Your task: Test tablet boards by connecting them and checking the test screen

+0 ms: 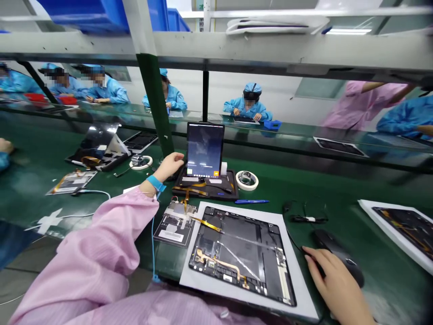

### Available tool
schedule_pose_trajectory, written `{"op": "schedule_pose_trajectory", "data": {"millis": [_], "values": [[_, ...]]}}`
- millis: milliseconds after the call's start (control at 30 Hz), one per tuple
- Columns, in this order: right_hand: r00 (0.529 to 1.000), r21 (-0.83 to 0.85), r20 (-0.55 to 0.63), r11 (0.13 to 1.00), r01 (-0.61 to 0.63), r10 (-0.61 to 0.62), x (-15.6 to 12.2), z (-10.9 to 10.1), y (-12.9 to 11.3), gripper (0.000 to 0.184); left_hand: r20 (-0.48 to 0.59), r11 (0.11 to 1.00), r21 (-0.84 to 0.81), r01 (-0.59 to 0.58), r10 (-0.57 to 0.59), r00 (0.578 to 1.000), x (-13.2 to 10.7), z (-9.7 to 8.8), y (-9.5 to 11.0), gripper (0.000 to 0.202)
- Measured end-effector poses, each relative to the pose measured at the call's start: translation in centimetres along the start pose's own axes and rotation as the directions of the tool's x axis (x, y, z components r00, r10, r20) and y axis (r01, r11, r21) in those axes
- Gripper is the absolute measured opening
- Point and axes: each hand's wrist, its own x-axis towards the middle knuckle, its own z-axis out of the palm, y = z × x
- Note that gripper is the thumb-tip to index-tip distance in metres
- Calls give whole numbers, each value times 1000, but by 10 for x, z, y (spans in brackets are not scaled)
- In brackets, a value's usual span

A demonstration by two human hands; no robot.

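Note:
My left hand (170, 165), with a blue wrist strap (156, 183), is at the left edge of an upright lit tablet screen (205, 151). Its fingers are bent together; what they hold, if anything, is hidden. The screen stands in a black tray (225, 187) with ribbon cables. My right hand (334, 282) rests beside a black mouse (338, 255), fingers apart near its cord. Between my hands an opened tablet housing (237, 253) lies on a white sheet (301, 289). A gold ribbon cable (208, 224) links it to a flat component with a circuit board (176, 223).
Tape rolls (247, 180) and a blue pen (252, 201) lie near the tray. Another opened tablet (407, 225) is at right, a propped-up device (98, 146) at left. A shelf (253, 45) spans overhead. Co-workers in blue sit across; a person's hand (6, 146) shows far left.

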Motion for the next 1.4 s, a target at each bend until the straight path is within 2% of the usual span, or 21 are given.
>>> {"op": "schedule_pose_trajectory", "data": {"millis": [133, 233, 400, 533, 667, 700, 767, 800, 867, 900, 933, 1000, 1133, 1200, 1267, 1333, 1367, 1400], "values": [[1000, -1, -21, 1000, 11, -11, 2, 0, 1, 32, 16, 982, -149, 112, -110, 994, 15, 0, 7, 37], [999, 7, -38, 1000, 18, -17, 3, -1, 1, 33, 24, 978, -185, 100, -97, 995, 17, 12, 8, 31], [999, 17, -36, 1000, 21, -20, 3, 0, 2, 32, -65, 987, -161, -23, 13, 998, 16, 29, 0, 35], [1000, 13, -26, 1000, 18, -18, 3, 1, 2, 31, -112, 989, -133, -71, 56, 992, 19, 31, -2, 36], [1000, 16, -23, 1000, 3, -3, 3, 0, 1, 32, -251, 991, -90, -102, 77, 965, 15, 23, 17, 35], [1000, 19, -26, 1000, -1, 1, 3, -1, 0, 32, -291, 990, -55, -132, 111, 950, 11, 21, 24, 36], [999, 27, -33, 1000, -8, 8, 3, -1, 0, 32, -320, 958, 135, -252, 283, 904, -1, 18, 36, 39], [999, 31, -35, 999, -9, 11, 2, -1, 0, 32, -283, 903, 277, -327, 402, 871, -7, 19, 41, 40], [999, 39, -29, 999, -14, 15, 2, -1, 0, 31, -107, 711, 533, -459, 595, 797, -18, 24, 48, 42], [1000, 43, -25, 999, -15, 16, 2, -1, 0, 31, -17, 619, 605, -501, 639, 769, -23, 28, 48, 42], [1000, 46, -20, 999, -16, 17, 2, -1, 0, 31, 45, 564, 636, -526, 654, 755, -25, 32, 48, 43], [1000, 51, -18, 999, -16, 17, 2, -1, -1, 30, 112, 514, 654, -555, 660, 743, -26, 41, 45, 45], [999, 45, -36, 999, -8, 10, 3, -3, -3, 29, 138, 478, 678, -559, 664, 734, -20, 52, 42, 47], [999, 42, -39, 999, -7, 8, 3, -4, -4, 28, 126, 481, 682, -552, 665, 736, -22, 53, 49, 46], [999, 44, -31, 999, -7, 9, 3, -5, -5, 26, 91, 516, 665, -539, 661, 745, -35, 56, 67, 46], [1000, 48, -18, 999, -10, 11, 2, -6, -5, 26, 68, 580, 608, -543, 643, 763, -59, 64, 93, 43], [1000, 49, -7, 999, -15, 15, 2, -5, -4, 26, 88, 612, 557, -562, 629, 772, -74, 71, 107, 37], [1000, 51, 10, 998, -24, 24, 3, -5, -3, 27, 154, 628, 486, -608, 623, 767, -91, 80, 121, 29]]}}
